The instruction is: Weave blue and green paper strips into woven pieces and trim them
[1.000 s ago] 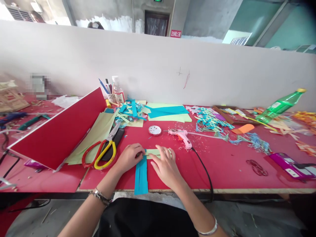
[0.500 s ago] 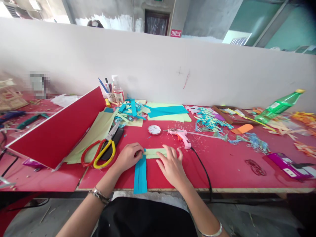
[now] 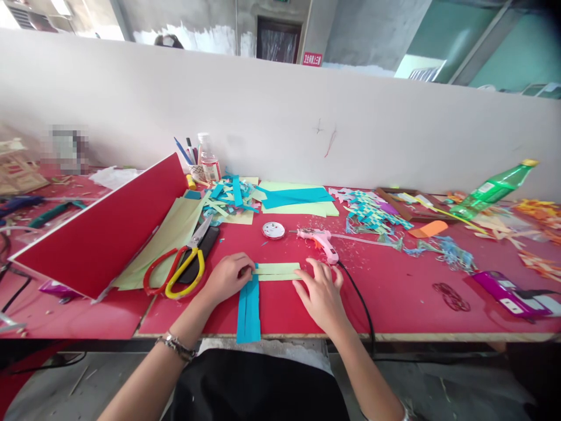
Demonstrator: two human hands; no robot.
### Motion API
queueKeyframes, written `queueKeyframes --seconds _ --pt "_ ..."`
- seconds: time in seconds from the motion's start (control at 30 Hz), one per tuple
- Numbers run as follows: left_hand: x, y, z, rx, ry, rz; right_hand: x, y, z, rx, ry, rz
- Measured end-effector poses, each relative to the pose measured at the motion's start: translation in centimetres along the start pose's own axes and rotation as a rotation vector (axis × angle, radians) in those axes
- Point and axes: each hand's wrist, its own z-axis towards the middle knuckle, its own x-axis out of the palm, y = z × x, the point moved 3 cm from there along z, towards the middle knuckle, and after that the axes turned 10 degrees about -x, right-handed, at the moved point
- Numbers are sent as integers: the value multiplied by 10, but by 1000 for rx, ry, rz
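Two pairs of paper strips meet at a corner on the red table. The blue paper strips (image 3: 249, 313) run toward me and over the table's front edge. The pale green paper strips (image 3: 278, 271) lie crosswise to the right. My left hand (image 3: 232, 276) is closed at the corner, its fingertips pinching the strips where blue and green join. My right hand (image 3: 322, 292) is at the right end of the green strips, fingers spread and slightly bent, thumb and index close to the strip ends. Whether those fingertips press on the paper is hard to make out.
Scissors (image 3: 186, 269) lie left of my hands, beside a leaning red board (image 3: 109, 228). A pink glue gun (image 3: 319, 241) with a black cord and a white lid (image 3: 273, 230) lie beyond them. Paper scraps (image 3: 232, 199) and a green bottle (image 3: 495, 190) are farther back.
My right hand has slid to the right along the green strips, uncovering more of them. My left hand stays at the corner.
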Motion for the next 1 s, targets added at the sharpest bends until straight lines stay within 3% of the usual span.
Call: queueKeyframes --seconds 0.27,0.43,0.63,0.73,1.0 --pt "-1 -1 0 -5 -6 -36 -5 -11 -8 79 -113 -25" --pt "-9 2 6 5 -129 -41 -6 -16 -18 168 -262 5" --pt "-5 7 10 -29 29 191 0 -21 -20 167 -228 74" --pt "-6 5 10 -55 49 238 1 -21 -19 172 -229 93" --pt "-9 1 10 -175 101 38 2 -23 -19 199 -257 200"
